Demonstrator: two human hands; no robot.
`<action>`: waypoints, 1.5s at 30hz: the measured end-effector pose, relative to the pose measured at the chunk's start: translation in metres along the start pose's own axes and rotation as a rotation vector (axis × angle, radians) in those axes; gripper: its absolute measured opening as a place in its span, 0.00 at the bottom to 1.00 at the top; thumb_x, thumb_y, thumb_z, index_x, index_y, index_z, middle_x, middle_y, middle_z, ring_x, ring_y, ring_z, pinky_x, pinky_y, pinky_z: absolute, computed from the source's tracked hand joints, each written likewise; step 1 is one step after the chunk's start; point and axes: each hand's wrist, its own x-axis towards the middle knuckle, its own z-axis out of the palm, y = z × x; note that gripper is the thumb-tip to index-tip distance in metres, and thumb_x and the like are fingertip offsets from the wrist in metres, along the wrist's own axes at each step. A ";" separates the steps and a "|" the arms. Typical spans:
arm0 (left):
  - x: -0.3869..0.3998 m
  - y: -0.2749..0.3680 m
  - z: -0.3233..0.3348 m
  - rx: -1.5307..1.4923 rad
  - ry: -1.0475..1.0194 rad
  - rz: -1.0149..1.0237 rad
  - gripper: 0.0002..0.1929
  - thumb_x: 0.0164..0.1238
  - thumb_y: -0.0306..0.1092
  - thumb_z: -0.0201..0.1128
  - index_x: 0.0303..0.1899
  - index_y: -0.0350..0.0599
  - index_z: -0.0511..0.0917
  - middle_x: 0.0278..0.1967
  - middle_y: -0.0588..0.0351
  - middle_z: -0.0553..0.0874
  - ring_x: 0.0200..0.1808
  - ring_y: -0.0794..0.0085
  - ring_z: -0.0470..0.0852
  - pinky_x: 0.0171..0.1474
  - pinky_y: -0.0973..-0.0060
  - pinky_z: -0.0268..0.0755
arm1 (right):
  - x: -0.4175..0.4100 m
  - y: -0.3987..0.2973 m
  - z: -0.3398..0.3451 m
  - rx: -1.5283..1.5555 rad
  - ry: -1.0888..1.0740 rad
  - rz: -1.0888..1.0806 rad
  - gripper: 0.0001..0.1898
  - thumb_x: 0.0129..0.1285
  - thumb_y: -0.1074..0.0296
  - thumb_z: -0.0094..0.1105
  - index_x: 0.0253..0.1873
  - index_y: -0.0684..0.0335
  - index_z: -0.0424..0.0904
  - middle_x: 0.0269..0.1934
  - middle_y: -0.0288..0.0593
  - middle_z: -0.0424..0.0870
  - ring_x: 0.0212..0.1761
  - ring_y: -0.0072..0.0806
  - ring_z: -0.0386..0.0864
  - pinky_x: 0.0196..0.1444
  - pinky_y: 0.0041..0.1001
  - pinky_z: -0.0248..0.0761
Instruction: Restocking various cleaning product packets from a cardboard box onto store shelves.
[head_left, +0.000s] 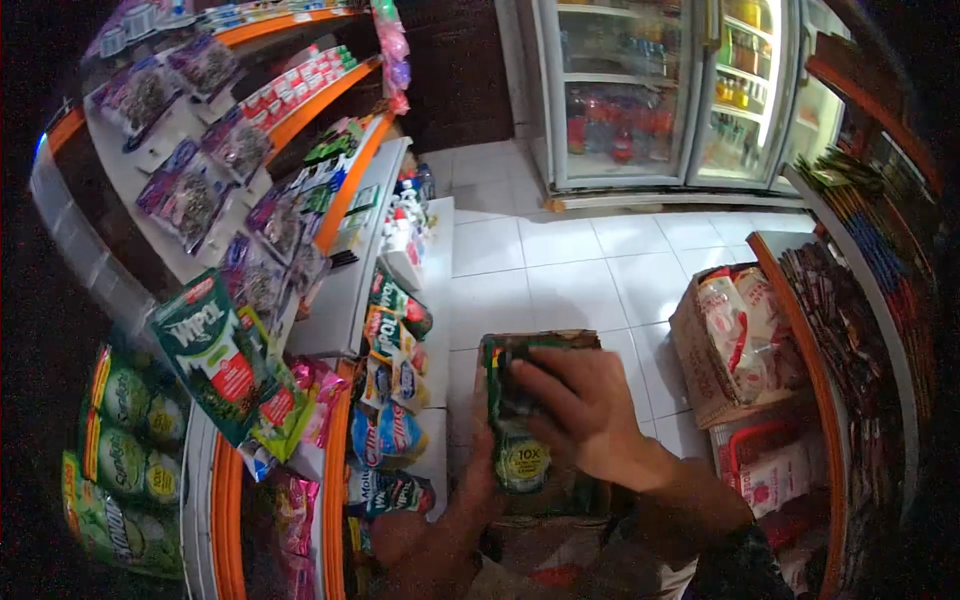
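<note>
A green dish-soap pouch lies at an opened cardboard box in front of me, its front bearing print and a yellow round mark. My right hand reaches over the pouch from the right, fingers bent down onto its dark upper part. Blur hides whether those fingers grip it. Left of the box is my left hand, in shadow, with one digit pointing up along the box's left edge. Its grip cannot be made out. Below the box, pale and red packaging shows dimly.
Shelving with orange edges runs along my left, with Wipol pouches hanging at its end and Sunlight packs lower down. At right, a carton of white-and-red packs borders another shelf. Glass-door fridges stand beyond the tiled floor.
</note>
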 end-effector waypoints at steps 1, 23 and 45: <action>-0.001 -0.001 0.006 0.001 0.002 -0.004 0.37 0.69 0.66 0.45 0.68 0.47 0.59 0.61 0.52 0.73 0.60 0.65 0.73 0.59 0.65 0.69 | 0.001 0.004 -0.001 -0.015 0.050 0.008 0.30 0.46 0.69 0.68 0.59 0.62 0.73 0.53 0.53 0.74 0.44 0.50 0.76 0.45 0.42 0.71; -0.015 -0.020 0.035 0.764 0.109 0.129 0.35 0.72 0.63 0.39 0.69 0.45 0.58 0.64 0.47 0.67 0.63 0.59 0.70 0.64 0.60 0.64 | -0.016 0.003 -0.020 -0.039 0.043 -0.020 0.28 0.46 0.67 0.65 0.57 0.61 0.76 0.53 0.50 0.76 0.42 0.40 0.79 0.41 0.37 0.74; -0.005 0.003 0.042 0.699 0.012 0.135 0.32 0.72 0.55 0.46 0.67 0.38 0.61 0.61 0.44 0.73 0.60 0.58 0.74 0.63 0.64 0.65 | -0.038 -0.016 0.010 0.254 -0.318 0.053 0.25 0.56 0.67 0.63 0.60 0.59 0.72 0.56 0.50 0.74 0.49 0.46 0.76 0.46 0.39 0.71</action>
